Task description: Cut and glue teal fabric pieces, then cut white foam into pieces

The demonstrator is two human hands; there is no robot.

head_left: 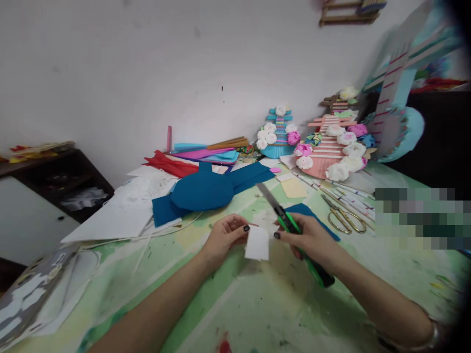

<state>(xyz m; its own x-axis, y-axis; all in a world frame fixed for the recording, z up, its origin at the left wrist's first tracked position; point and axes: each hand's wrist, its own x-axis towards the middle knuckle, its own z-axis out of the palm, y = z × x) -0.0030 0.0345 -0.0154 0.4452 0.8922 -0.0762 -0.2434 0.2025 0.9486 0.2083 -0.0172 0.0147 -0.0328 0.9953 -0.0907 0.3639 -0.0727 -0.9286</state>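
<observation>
My left hand (pixel 224 235) pinches the top edge of a small white paper piece (pixel 257 243) above the green table (pixel 257 304). My right hand (pixel 312 240) is closed round a green utility knife (pixel 294 230). The knife's long blade is extended and points up and away to the left. My right thumb also touches the paper's right edge. A dark blue paper scrap (pixel 312 215) lies just behind my right hand.
Blue cut paper shapes (pixel 209 189), white sheets (pixel 121 211) and coloured paper rolls (pixel 206 152) lie at the back. Gold scissors (pixel 342 218) and several pens (pixel 349 196) are to the right. Two tiered stick crafts with paper flowers (pixel 331 147) stand by the wall.
</observation>
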